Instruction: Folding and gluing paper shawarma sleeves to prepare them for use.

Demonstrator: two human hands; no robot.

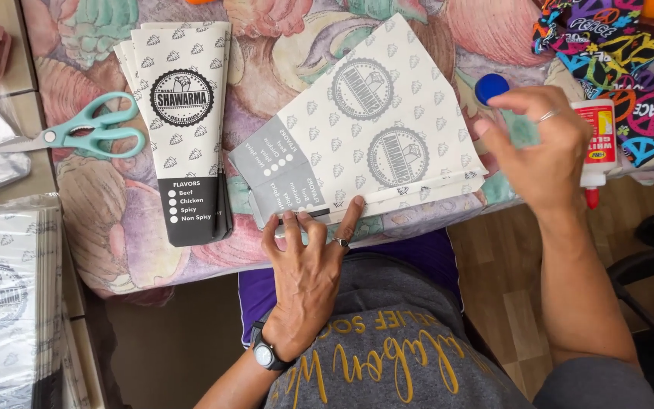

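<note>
My left hand (308,254) presses its fingertips on the near edge of a flat printed paper sheet (376,129) lying on the table, at its grey and black corner. It wears a ring and a wristwatch. My right hand (543,148), also ringed, hovers over the sheet's right end with fingers loosely curled and nothing in them. It is next to a white glue bottle (598,140) with a red tip and a blue cap (490,87).
A stack of folded printed paper sleeves (187,113) lies to the left, with teal-handled scissors (88,135) beside it. Wrapped piles of printed sheets (5,303) stand at far left. Colourful patterned fabric (630,68) is at top right. The floral tablecloth (115,220) covers the table.
</note>
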